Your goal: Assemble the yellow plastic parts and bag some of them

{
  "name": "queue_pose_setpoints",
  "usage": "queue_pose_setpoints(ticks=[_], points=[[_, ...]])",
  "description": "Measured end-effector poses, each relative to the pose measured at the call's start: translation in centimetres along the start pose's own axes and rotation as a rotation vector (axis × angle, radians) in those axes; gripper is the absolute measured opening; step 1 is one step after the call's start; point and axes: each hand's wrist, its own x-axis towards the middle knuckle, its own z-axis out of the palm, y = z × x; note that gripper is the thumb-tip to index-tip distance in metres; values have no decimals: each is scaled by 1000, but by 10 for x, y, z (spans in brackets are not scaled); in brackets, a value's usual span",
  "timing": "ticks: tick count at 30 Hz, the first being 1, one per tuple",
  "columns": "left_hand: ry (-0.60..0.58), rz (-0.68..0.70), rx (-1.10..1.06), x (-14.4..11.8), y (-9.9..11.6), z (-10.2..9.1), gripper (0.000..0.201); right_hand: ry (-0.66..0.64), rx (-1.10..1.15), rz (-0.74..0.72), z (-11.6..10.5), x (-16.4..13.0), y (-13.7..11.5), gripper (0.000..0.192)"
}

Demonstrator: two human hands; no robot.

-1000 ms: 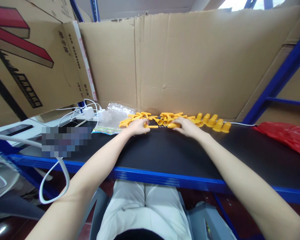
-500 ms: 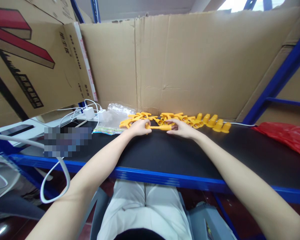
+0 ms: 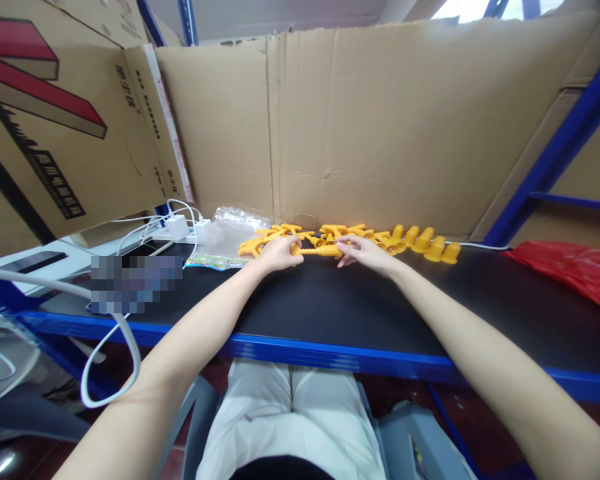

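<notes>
A yellow plastic rod-like part (image 3: pixel 326 251), with a thin ridged shaft and a thicker section on the right, lies level between my hands just above the black tabletop. My left hand (image 3: pixel 280 253) is closed around its left end. The fingers of my right hand (image 3: pixel 364 253) pinch its right end, which they partly cover. Behind my hands lies a pile of yellow branched pieces (image 3: pixel 250 247) and hollow cup-shaped parts. To the right, several yellow cones with flanged bases (image 3: pixel 434 249) stand upright.
Clear plastic packaging (image 3: pixel 225 233) lies behind my left hand. White chargers and cables (image 3: pixel 177 227) and a blurred-out object (image 3: pixel 136 283) are at the left. A red plastic bag (image 3: pixel 567 270) lies at the right. Cardboard (image 3: pixel 380 133) walls the back; a blue rail (image 3: pixel 340 357) edges the front.
My right thumb and fingers, earlier spread around the part's right end, have closed in on it. My left hand keeps its hold in about the same place.
</notes>
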Motion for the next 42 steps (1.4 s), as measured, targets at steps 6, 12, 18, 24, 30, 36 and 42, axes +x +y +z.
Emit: queue_pose_setpoints(ticks=[6,12,18,24,30,36,42], points=[[13,-3,-14,1,-1,0,28,-67,62,-76,-5,0,3,44],[30,-1,-3,1,1,0,29,-81,-53,-40,-2,0,2,42],[29,-20,-7,2,1,1,29,-68,-60,40,-3,-1,0,46],[25,-17,-11,1,0,1,30,-79,-50,-22,-5,0,6,54],[30,-20,-4,1,1,0,30,-85,-64,22,-3,-4,-3,38],[17,-25,-12,2,0,1,31,-84,-34,48,-2,-3,-1,45],[21,-17,-12,2,-1,1,30,-80,2,30,-2,-2,1,49]])
